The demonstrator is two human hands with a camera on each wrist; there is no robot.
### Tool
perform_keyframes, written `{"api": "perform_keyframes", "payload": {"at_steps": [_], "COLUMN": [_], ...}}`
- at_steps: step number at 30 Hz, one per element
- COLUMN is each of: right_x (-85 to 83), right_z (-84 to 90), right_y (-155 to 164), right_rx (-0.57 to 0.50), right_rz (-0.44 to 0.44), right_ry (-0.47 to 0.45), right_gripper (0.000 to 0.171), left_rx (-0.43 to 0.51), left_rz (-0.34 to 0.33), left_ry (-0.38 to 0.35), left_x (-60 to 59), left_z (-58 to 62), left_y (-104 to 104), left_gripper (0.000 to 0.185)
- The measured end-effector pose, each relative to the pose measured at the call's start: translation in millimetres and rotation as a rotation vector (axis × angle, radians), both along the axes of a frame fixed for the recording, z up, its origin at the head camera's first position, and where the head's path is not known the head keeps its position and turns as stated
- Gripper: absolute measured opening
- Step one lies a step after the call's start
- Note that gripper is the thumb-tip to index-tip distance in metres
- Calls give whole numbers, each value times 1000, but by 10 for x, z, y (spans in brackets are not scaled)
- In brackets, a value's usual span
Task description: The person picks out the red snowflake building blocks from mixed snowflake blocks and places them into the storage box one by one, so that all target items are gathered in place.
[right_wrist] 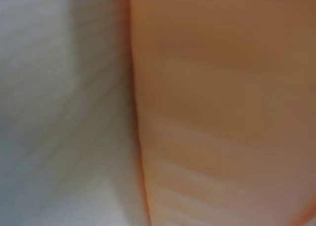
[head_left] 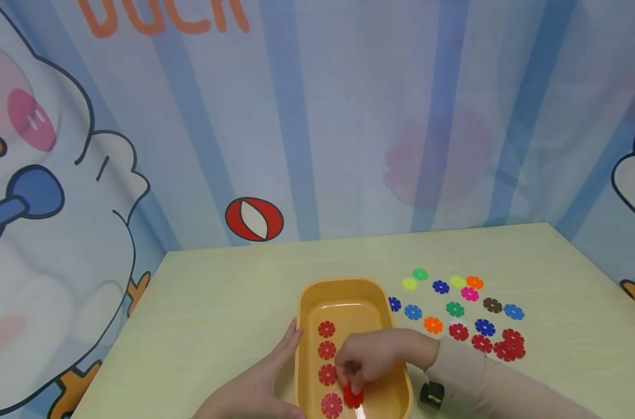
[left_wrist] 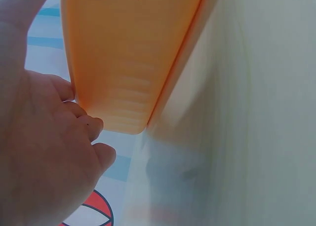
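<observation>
Green table (head_left: 217, 326) | left hand (head_left: 259, 384) flat against orange tray (head_left: 343, 291) | right hand (head_left: 372, 361) pinches red disc (head_left: 353, 397)

Loose snowflake discs (head_left: 456, 309) in many colours lie scattered on the pale green surface (head_left: 217, 314) at three o'clock. A cartoon duck backdrop (head_left: 60, 192) stands from nine to twelve o'clock.

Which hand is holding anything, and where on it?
The right hand pinches a red snowflake disc by its upper edge, over the orange tray. The left hand holds nothing; its straight fingers rest against the tray's outer left wall.
</observation>
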State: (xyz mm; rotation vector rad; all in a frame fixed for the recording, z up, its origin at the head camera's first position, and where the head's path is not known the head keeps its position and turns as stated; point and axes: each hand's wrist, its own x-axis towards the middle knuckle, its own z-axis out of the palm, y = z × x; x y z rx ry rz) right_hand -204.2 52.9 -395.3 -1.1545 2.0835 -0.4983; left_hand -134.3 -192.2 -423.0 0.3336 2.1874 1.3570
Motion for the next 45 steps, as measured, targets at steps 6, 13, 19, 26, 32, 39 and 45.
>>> {"api": "perform_keyframes", "payload": {"at_steps": [6,13,19,26,32,39,45], "right_x": [23,37,28,28,33,-13,-55], "right_z": [-8,-22,-41,-46,-23,91,218], "right_y": [-18,-18,-17,-19,-10,116,353], "right_rx": [28,43,39,35,31,-139,-302], "right_rz": [-3,-15,8,11,5,-11,-62], "right_ry": [-25,-32,-15,-20,-19,2,56], "right_gripper": [9,9,6,5,6,7,13], "left_rx": [-27,-48,-49,-41,-14,-1,0], "left_rz": [1,-4,-8,-20,-24,11,30], "left_ry": [8,14,17,41,38,-19,-26], "left_x": [-3,-9,-16,-20,-18,3,15], "left_z": [15,14,1,-17,-20,1,11], "left_y": [13,20,15,2,0,13,26], "left_gripper": [109,110,109,110,110,108,109]}}
